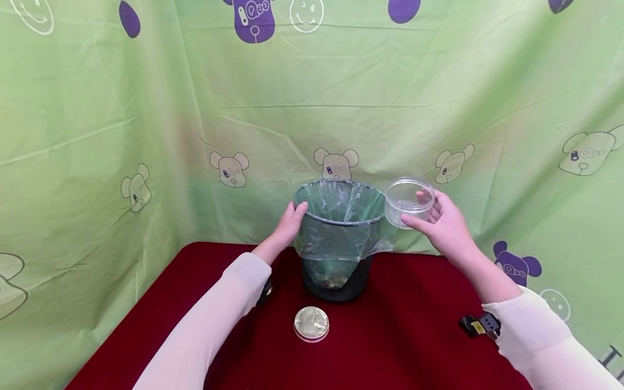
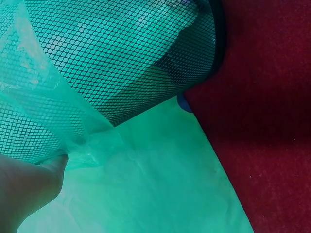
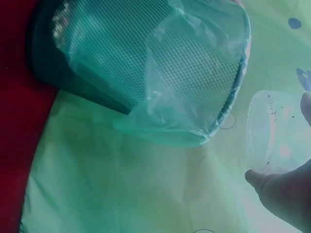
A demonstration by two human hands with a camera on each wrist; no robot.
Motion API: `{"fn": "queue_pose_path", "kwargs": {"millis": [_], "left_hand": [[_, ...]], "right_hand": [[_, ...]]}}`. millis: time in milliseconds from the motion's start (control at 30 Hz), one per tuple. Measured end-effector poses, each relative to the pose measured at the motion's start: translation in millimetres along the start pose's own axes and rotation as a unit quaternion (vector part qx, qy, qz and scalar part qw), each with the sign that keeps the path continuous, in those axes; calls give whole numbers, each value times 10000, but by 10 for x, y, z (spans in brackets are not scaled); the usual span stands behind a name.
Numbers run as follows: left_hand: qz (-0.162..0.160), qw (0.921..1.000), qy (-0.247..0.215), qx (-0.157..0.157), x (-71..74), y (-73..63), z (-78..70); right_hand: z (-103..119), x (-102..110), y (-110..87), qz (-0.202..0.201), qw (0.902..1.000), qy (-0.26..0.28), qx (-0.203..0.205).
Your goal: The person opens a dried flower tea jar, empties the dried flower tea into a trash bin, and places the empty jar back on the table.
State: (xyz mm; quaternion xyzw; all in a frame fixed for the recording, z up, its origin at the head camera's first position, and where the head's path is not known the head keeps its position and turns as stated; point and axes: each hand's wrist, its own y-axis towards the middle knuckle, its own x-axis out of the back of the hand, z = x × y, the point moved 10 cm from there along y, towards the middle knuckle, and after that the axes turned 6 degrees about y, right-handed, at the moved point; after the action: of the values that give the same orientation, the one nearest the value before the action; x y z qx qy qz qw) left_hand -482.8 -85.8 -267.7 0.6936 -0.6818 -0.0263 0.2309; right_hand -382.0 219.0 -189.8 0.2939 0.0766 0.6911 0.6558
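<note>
A black mesh trash bin, lined with a thin translucent green plastic bag, stands upright at the table's back edge. My left hand grips its rim on the left, thumb over the folded bag; in the left wrist view, part of that hand lies against the bag-covered mesh. Right of the rim, my right hand holds a clear round plastic tub between thumb and fingers, raised above table height. Small dark specks cling to the tub in the right wrist view. Some light-coloured waste shows low in the bin.
A round, shiny silvery lid-like disc lies on the dark red tablecloth in front of the bin. Green fabric printed with bears and smileys hangs behind and at both sides.
</note>
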Motion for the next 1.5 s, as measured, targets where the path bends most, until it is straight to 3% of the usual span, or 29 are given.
{"fn": "queue_pose_path", "kwargs": {"millis": [600,1000,1500], "left_hand": [[-147,9999,40,8,3,22,48],[-133,9999,65,-8,0,21,30],[-152,9998,119,66,5,21,46]], "right_hand": [[-314,-126,-425,179,9995,275,-9],[-708,-268,-644,227,9977,423,-484],[-1217,-663,-826,547,9938,351,-907]]}}
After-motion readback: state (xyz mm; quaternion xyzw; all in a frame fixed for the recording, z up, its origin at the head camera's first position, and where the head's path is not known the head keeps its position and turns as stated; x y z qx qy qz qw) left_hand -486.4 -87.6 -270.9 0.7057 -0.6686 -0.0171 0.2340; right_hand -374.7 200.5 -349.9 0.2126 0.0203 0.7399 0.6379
